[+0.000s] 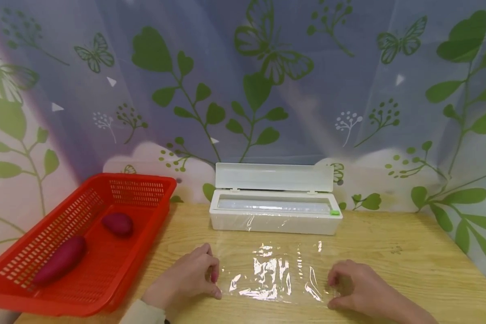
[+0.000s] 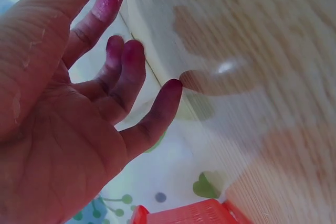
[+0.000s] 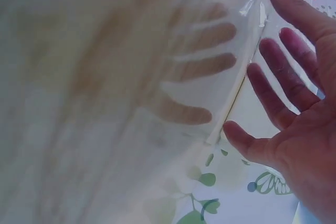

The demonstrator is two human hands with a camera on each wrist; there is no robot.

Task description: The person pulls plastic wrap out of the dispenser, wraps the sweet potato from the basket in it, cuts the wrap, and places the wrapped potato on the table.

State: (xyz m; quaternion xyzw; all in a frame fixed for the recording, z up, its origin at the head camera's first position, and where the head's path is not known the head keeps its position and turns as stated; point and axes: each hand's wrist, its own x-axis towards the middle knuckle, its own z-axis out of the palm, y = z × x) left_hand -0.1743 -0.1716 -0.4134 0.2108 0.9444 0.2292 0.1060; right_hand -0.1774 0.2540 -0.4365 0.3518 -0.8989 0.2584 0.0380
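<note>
Cling film (image 1: 269, 272) stretches over the surface (image 1: 393, 252) between your hands. Left hand (image 1: 190, 273) and right hand (image 1: 364, 289): both loose, thumbs apart from fingers, at opposite edges, seemingly keeping the sheet spread. Beyond, white box (image 1: 222, 221), lid raised so film clears its front. Far left, red basket (image 1: 139, 249) contains sweet potatoes (image 1: 62, 260).

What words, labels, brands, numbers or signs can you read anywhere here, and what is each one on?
None: no readable text shows in any view.
White box, clear film and red basket: no lettering I can make out.
Backdrop: only printed leaves, butterflies and other shapes, no words.
Small mark on the table: too faint to make out.
</note>
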